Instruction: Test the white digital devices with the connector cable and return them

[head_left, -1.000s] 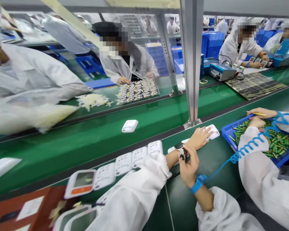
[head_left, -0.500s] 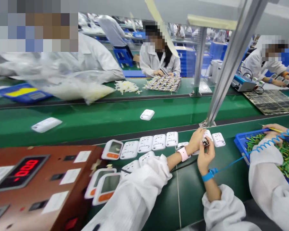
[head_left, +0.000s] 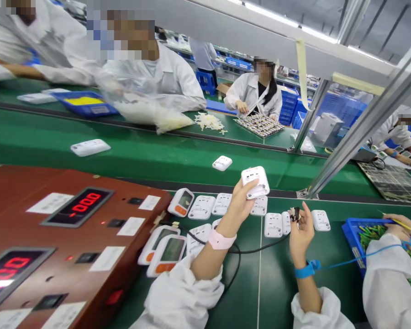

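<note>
My left hand, with a pink band at the wrist, grips a white square electronic device by its lower left side. The device is held up above the row, its slotted back toward me. My right hand, wearing a blue wrist strap, pinches a small black connector piece; a black cable runs toward it across the green bench. Just behind that hand lie white devices, one upright rectangle and one partly hidden. More of the same devices lie back-up to the left.
A reddish-brown box with red digit displays fills the left. Beside it lie devices with grey screens and orange buttons. At right, a co-worker's hand is over a blue tray of green parts. A metal post rises behind.
My left hand has come away from my right and now holds a white device up, further left. My right hand still pinches the connector. The view has shifted left.
</note>
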Demonstrator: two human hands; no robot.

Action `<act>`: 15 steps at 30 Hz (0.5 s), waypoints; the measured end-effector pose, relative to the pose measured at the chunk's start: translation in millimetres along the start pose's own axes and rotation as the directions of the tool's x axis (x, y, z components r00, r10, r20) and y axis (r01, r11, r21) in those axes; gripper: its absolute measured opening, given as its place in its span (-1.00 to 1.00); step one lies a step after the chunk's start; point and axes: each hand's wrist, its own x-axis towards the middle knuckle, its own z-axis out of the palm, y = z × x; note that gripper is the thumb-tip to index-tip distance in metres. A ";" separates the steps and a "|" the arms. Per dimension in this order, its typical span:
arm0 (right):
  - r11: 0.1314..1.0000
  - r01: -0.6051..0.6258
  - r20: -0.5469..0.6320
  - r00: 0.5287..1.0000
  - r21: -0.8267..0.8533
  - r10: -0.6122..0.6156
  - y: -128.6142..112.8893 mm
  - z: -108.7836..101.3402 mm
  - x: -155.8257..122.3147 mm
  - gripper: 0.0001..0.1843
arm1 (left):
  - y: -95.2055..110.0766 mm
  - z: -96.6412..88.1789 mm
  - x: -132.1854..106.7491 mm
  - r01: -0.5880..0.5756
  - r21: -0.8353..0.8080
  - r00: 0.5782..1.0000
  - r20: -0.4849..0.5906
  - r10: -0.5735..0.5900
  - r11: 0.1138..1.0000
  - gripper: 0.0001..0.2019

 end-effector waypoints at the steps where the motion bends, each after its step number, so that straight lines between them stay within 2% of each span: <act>1: 1.000 -0.010 0.014 1.000 0.017 0.009 -9.1 3.8 2.3 -0.53 | 5.5 -0.3 -1.7 0.025 -0.055 1.000 0.010 -0.025 0.998 -0.30; 5: 0.998 0.058 0.095 0.994 0.012 -0.059 -53.4 25.1 12.5 -0.77 | 22.1 -1.0 -7.1 0.108 -0.177 0.984 0.158 -0.080 0.978 -0.43; 8: 0.990 0.141 0.205 0.969 0.002 -0.139 -83.3 42.4 16.4 -0.83 | 30.0 0.1 -11.8 0.162 -0.169 0.976 0.175 -0.132 0.972 -0.55; 11: 0.975 0.220 0.303 0.931 -0.028 -0.202 -100.6 54.3 13.9 -0.85 | 31.9 0.9 -14.7 0.110 -0.113 0.983 0.161 -0.090 0.987 -0.43; 15: 0.940 0.322 0.310 0.910 -0.114 -0.274 -105.8 59.3 8.4 -0.88 | 26.0 -0.3 -14.9 -0.003 -0.029 0.982 0.187 0.008 1.000 -0.44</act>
